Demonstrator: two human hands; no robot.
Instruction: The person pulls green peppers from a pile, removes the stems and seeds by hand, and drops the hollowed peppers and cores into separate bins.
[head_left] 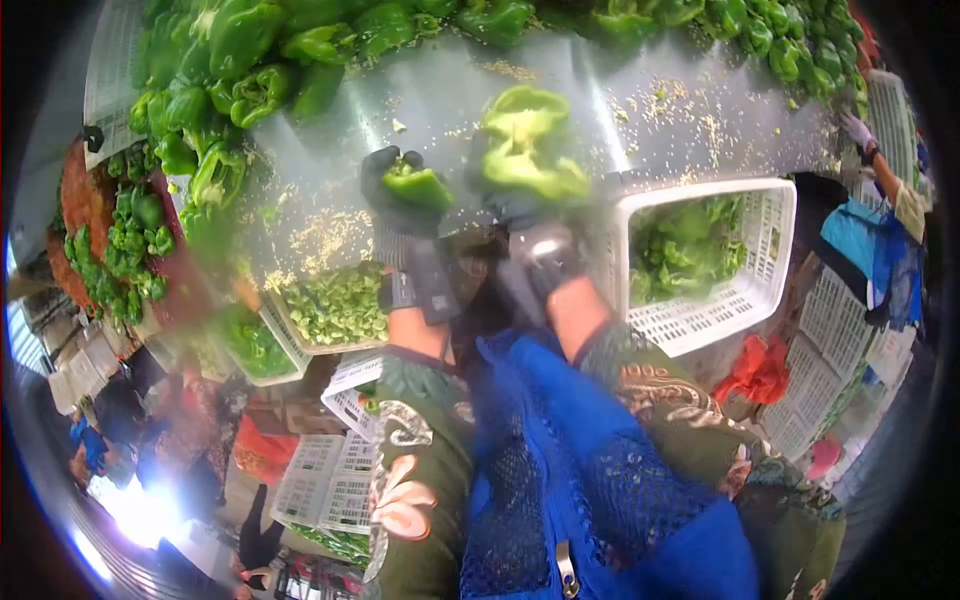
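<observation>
- Green, glossy whole peppers [245, 40] are heaped along the far edge of the metal surface [450, 80], beginning at my far left and running across.
- Crate of cut green bits [335, 308]: noted at the near edge, left of my hands. Pale seeds [330, 235] lie scattered on the surface just beyond it.
- Left hand [395, 215]: dark-gloved, fingers curled and pinching a pepper piece [420, 190] above the surface. I judge the piece light and fairly stiff, its skin likely slick. Best hold: thumb and fingers on the curved outer wall, off the cut rim.
- Right hand [525, 225]: gloved, beside the left and apart from it. It appears closed on the lower part of an opened pepper [530, 140]; blur and the pepper itself hide most of my fingers, so the firmness of grip cannot be certified.
- Opened pepper, handling: judged light, crisp and hollow, liable to crack under a hard squeeze. I would support it from beneath, across the thicker wall.
- White crate [712, 338]: right of my right hand, tilted in view, holding green pepper pieces [690, 245].
- Far right: a co-worker's hand [858, 130] is at the end of the surface, well apart from mine.
</observation>
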